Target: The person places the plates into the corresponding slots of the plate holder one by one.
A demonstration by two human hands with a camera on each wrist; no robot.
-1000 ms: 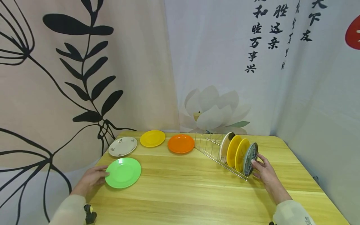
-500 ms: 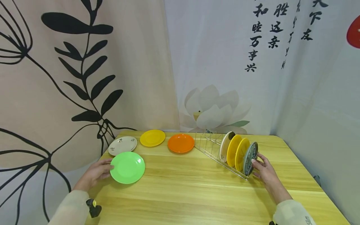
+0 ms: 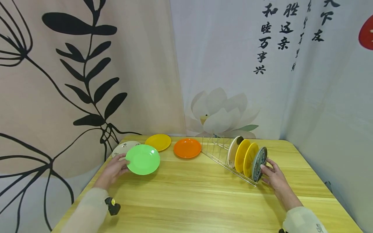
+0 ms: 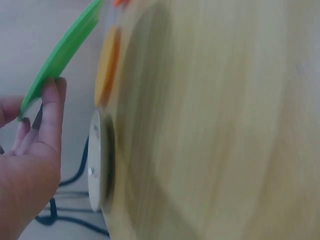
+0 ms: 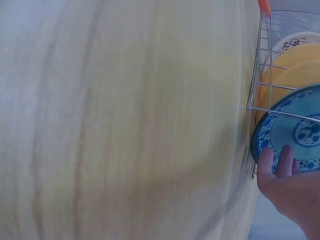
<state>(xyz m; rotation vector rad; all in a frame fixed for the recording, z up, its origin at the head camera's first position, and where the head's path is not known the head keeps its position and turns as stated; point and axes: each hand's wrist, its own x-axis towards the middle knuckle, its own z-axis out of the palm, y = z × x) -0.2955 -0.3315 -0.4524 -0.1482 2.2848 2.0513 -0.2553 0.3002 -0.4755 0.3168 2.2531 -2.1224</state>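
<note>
- Left hand grips green plate by its left rim, fingers curled under the edge; plate is off the table, tilted, over the far-left part.
- White plate lies flat, partly hidden behind the green one.
- Yellow plate flat near the back edge; orange plate flat just right of it.
- Wire rack stands right of centre, holding four plates on edge: one white, two yellow, then the blue-patterned plate at the near end.
- Right hand rests on the blue plate's face, fingers nearly straight, fingertips touching it; no grasp.
</note>
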